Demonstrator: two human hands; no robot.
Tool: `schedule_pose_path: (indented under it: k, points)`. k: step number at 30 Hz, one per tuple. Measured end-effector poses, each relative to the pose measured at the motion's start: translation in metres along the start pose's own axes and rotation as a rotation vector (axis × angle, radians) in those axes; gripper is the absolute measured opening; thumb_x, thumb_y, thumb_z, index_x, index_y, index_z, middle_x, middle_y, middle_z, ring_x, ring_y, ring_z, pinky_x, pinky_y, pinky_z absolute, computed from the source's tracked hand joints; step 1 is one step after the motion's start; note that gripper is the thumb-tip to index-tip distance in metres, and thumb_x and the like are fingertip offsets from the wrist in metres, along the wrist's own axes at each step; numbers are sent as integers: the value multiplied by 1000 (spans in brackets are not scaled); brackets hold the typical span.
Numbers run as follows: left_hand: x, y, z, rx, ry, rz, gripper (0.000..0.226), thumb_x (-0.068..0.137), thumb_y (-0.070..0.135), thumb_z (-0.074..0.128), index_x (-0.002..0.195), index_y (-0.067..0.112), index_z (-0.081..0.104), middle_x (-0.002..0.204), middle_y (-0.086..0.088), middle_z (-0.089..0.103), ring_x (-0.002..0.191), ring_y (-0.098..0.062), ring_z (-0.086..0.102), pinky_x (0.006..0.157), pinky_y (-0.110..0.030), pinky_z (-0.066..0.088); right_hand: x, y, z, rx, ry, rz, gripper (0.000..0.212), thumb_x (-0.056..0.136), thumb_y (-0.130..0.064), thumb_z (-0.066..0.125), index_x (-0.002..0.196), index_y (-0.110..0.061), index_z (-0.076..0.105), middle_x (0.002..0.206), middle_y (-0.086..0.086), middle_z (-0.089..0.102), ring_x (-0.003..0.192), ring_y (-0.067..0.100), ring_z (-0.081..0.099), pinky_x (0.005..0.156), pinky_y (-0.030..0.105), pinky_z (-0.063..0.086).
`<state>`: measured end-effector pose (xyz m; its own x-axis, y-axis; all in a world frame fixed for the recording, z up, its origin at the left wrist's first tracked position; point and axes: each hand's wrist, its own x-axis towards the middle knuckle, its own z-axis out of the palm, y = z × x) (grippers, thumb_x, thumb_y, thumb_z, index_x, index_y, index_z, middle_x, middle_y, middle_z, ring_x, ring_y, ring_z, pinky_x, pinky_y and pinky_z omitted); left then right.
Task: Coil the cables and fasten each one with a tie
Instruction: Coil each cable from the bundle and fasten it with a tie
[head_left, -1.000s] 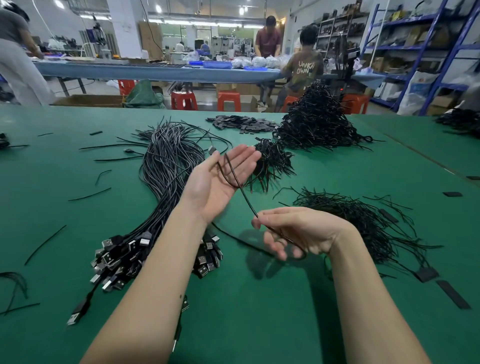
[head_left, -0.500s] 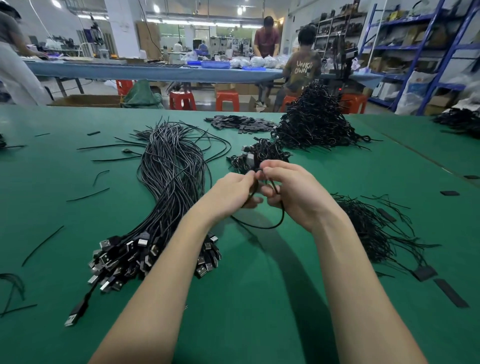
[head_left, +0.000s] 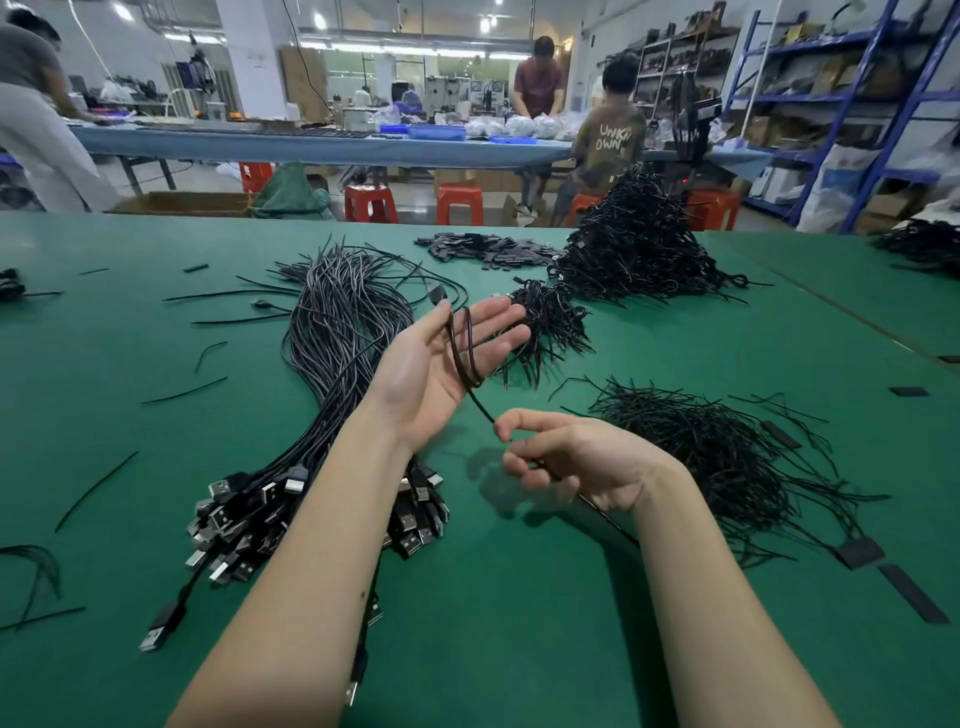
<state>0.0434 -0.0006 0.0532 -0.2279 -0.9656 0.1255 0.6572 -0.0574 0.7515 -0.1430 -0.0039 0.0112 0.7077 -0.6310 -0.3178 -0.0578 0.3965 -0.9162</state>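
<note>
Left hand (head_left: 441, 364) is raised palm-up, fingers straight, with two loops of a black USB cable (head_left: 464, 347) lying across the palm. Right hand (head_left: 566, 460) pinches the cable's trailing length just nearer. Uncoiled cable bundle (head_left: 332, 374) lies left on the green table (head_left: 519, 623); loose ties (head_left: 717, 452) right.

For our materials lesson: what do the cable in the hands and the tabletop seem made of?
Cable: black plastic or rubber sheath, slightly glossy, bending in smooth loops over the left hand.
Tabletop: green matte mat, perhaps rubber; hardly any glare.
</note>
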Motion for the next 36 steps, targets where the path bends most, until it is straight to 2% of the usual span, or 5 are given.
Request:
schedule_pose_path:
  k: [8,15,20,26,36]
  points:
    - [-1,-11,-3,436,-171,-164,56,108,33,25,111,1,71,120,-20,70,91,-29,74,66,-22,58,11,-4,-10,385,468,-145,15,102,-1,44,104,-13,53,70,1,54,40,2,37,31,11,24]
    - [14,-31,-3,989,-16,-290,51,108,28,32,84,6,70,87,-12,76,76,-15,73,76,-24,58,7,-29,8,-32,721,-370,24,97,1,48,93,-15,65,78,0,64,45,4,46,40,15,34]
    - [17,-36,-7,979,246,32,50,109,30,35,68,16,60,50,12,60,48,0,54,63,-22,44,4,-28,25,-154,520,-386,26,96,2,54,94,-16,72,77,-3,72,57,8,59,58,20,54]
    - [16,-39,-3,442,176,-24,51,110,33,27,98,9,71,99,-10,77,94,-21,74,74,-29,58,6,-19,20,-69,324,-279,21,94,13,56,91,0,72,89,14,76,74,20,74,80,31,63]
    - [10,-45,-6,876,-104,110,27,107,11,40,95,11,65,93,-3,73,92,-11,69,86,-24,54,0,-2,-8,-344,432,-170,22,90,-1,68,81,-14,83,101,2,78,100,13,63,96,29,47]
